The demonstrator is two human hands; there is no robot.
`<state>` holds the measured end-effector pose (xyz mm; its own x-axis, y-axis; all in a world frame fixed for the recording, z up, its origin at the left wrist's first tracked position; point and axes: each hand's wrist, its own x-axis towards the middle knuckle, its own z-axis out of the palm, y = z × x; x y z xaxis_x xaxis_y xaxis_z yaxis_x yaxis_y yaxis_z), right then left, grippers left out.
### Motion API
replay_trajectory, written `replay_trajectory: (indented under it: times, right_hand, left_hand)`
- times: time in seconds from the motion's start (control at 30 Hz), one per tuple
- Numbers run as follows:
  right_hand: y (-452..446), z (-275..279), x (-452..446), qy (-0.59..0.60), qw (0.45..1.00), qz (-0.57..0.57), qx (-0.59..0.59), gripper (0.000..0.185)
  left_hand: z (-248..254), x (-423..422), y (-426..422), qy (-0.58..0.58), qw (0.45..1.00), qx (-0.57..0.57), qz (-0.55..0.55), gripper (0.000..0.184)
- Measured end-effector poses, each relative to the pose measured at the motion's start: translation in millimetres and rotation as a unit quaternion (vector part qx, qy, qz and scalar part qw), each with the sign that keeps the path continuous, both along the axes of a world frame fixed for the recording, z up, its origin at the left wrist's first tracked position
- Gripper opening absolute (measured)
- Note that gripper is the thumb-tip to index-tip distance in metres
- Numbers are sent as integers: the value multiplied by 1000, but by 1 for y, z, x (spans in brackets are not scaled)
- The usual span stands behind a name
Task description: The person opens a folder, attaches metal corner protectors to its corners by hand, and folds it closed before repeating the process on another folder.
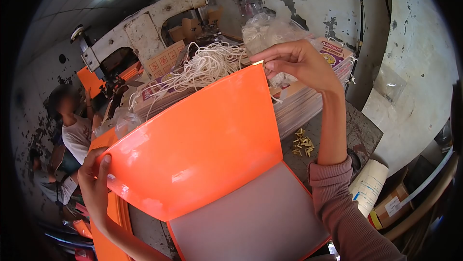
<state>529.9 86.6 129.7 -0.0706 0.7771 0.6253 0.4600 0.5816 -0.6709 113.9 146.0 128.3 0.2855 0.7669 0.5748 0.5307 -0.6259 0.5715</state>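
Note:
An orange folder (207,140) stands opened in front of me, its glossy cover raised and its grey inner side (251,217) lying flat below. My left hand (95,171) grips the cover's left edge, thumb on the glossy face. At the cover's upper right corner, my right hand (299,63) pinches a small gold metal corner piece (259,62), which sits at the tip of that corner. A small heap of similar gold corner pieces (303,144) lies on the worktable, just right of the cover.
Behind the cover, white cords (212,65) lie tangled on stacked printed cardboard (301,106), near a clear plastic bag (270,32). A large worn machine (144,27) stands at the back left. Two people are to the left, one in a white shirt (77,138). Orange sheets (108,232) are stacked at lower left.

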Motion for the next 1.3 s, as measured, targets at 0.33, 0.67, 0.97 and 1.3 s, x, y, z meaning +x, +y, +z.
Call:
replay_trajectory:
  times: [0.33,0.67,0.97,1.3]
  right_hand:
    - [8,-3,1,45,999,15,8,14]
    - [11,-5,3,59,998,26,24,6]
    - [10,-6,4,79,997,8,-1,6]
    - [4,-4,3,87,996,8,-8,7]
  left_hand:
    - [-2,-3,2,-2,1000,-6,-3,23]
    - [1,1,-5,23,999,5,28,19]
    - [-1,0,0,3,1000,-15,14,20]
    - [-3,-2,4,-2,1000,-5,22,22]
